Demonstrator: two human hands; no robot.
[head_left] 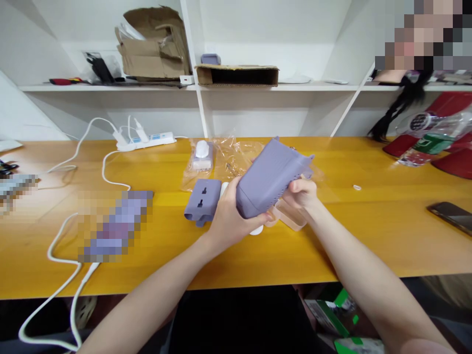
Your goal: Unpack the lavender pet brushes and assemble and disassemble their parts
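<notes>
A long purple plastic casing (273,174) is held up tilted over the table, its upper right end showing small pointed tabs. My left hand (230,214) wraps round its lower left end, thumb underneath. At the right edge, my right hand (303,192) is closed with bent fingers against the casing; part of its grip is hidden. On the table left of my left hand rests a smaller purple part (204,200) with two dark keyhole-shaped slots. A translucent pinkish tray (293,216) lies beneath the casing, partly covered.
Behind the casing are clear plastic bags (236,155) and a purple-and-white piece (202,155). A phone (116,228) with a white cable lies left, a dark phone (452,216) right. A power strip (147,141) and a bottle (427,142) stand farther back. Another person is at upper right.
</notes>
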